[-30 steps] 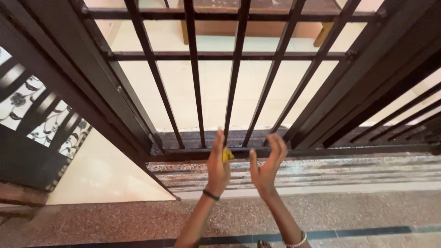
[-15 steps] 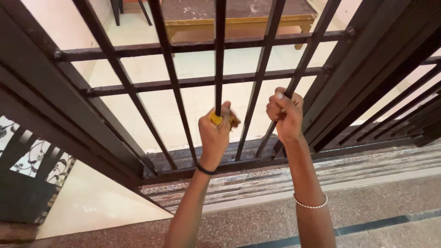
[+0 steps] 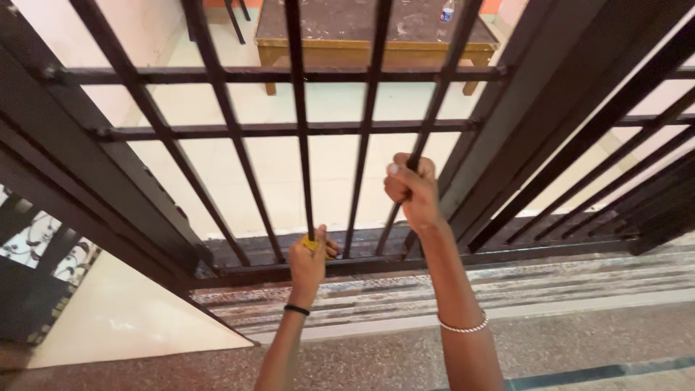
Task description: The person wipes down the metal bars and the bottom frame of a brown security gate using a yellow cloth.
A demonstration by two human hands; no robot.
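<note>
Head view, yellow cloth inside left hand, low on bar

Dark painted metal gate bars, a yellow cloth, speckled polished stone floor.

one package in view: a small clear plastic bottle with a blue label band and a pale cap, standing upright on the far right part of the wooden table beyond the dark metal grille, at the top edge of the view. it is seen between two upright bars and is partly cut off by the frame edge. its contents cannot be made out. no signs or screens are seen.
</note>
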